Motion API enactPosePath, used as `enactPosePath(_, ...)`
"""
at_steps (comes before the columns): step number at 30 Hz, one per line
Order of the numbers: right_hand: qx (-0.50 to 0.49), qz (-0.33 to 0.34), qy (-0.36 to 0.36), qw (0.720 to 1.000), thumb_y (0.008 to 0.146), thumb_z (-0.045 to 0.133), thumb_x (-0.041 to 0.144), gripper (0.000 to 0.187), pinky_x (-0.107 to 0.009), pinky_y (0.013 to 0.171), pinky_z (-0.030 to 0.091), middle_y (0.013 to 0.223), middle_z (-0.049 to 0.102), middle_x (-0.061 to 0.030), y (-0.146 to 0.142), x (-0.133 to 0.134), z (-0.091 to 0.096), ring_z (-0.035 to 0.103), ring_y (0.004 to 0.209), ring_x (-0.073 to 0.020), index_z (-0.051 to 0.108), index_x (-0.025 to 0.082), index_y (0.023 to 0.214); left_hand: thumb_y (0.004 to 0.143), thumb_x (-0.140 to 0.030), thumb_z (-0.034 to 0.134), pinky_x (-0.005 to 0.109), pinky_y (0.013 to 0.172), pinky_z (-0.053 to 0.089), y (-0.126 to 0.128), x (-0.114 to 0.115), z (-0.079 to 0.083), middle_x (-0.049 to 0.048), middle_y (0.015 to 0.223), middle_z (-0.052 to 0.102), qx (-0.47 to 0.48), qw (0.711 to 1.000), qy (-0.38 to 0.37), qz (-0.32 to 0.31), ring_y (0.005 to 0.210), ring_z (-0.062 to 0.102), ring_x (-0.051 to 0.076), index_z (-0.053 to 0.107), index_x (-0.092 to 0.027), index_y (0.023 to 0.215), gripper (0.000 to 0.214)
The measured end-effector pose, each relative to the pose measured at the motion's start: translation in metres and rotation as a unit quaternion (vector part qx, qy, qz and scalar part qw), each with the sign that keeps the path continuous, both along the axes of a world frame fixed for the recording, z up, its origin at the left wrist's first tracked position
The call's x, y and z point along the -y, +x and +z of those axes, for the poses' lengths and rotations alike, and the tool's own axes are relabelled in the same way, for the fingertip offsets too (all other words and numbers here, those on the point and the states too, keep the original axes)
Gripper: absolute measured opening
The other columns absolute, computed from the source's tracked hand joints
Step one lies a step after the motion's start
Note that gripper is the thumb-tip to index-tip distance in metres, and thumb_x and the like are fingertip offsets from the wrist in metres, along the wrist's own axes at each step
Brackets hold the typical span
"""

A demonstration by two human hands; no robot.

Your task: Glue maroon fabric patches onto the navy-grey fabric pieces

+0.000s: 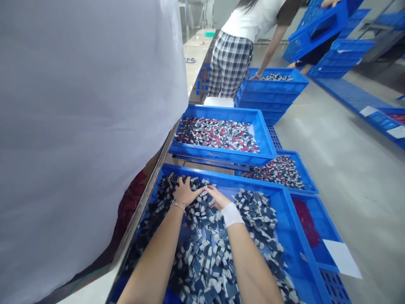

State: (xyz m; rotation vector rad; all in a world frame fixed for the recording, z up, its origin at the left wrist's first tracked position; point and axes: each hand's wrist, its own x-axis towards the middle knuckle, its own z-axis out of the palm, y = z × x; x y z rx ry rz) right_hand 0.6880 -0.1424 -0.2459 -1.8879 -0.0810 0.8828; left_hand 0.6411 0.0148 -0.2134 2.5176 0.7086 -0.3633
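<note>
White shirt [85,126] blocks view; L hand [185,192], R hand [218,197] in blue crate [292,236]

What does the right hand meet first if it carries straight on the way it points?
Probably the left hand. The right hand's fingers point inward over the grey-and-white pieces in the blue tray and seem to touch it, though depth is hard to judge here.

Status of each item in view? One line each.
Left hand, open, pressed down on the pieces
Right hand, open, pressed down on the pieces
Front blue crate, heaped with grey and white pieces
Next blue crate, filled with red, white and black pieces
Blue crate stack, stacked, co-worker's hand on top rim
Far blue crate, tilted, lifted by a co-worker
</note>
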Motion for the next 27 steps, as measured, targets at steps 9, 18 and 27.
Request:
enactPosePath(9, -0.003, -0.066, 0.041, 0.997, 0.095, 0.061, 0.037, 0.039, -0.048, 0.090, 0.054, 0.129, 0.059, -0.0097, -0.007, -0.007, -0.008, 0.062, 0.109, -0.0248, 0.056, 0.018, 0.128, 0.092, -0.043, 0.058, 0.051, 0.098, 0.047, 0.010, -0.016, 0.002, 0.0122, 0.143, 0.044, -0.017, 0.999, -0.017, -0.043, 0.121, 0.052, 0.029, 0.049, -0.021, 0.133, 0.047)
enactPosePath(18, 0.027, -0.049, 0.124, 0.991, 0.093, 0.063, 0.035, 0.043, -0.057, 0.106, 0.040, 0.145, 0.049, -0.0102, -0.035, 0.016, -0.008, 0.049, 0.129, -0.0305, 0.054, 0.021, 0.133, 0.085, -0.043, 0.057, 0.053, 0.100, 0.045, -0.013, -0.011, -0.002, 0.0077, 0.155, 0.027, 0.016, 0.995, -0.005, -0.101, 0.127, 0.044, 0.042, 0.055, -0.032, 0.130, 0.047)
enactPosePath(27, -0.078, -0.114, 0.123, 0.983, 0.095, 0.059, 0.042, 0.050, -0.058, 0.106, 0.039, 0.148, 0.046, -0.0112, -0.068, 0.034, -0.005, 0.049, 0.130, -0.0315, 0.047, 0.023, 0.140, 0.077, -0.036, 0.064, 0.052, 0.093, 0.048, -0.058, 0.003, 0.008, 0.0078, 0.130, 0.043, 0.094, 0.986, -0.034, -0.137, 0.114, 0.050, 0.037, 0.062, -0.028, 0.112, 0.036)
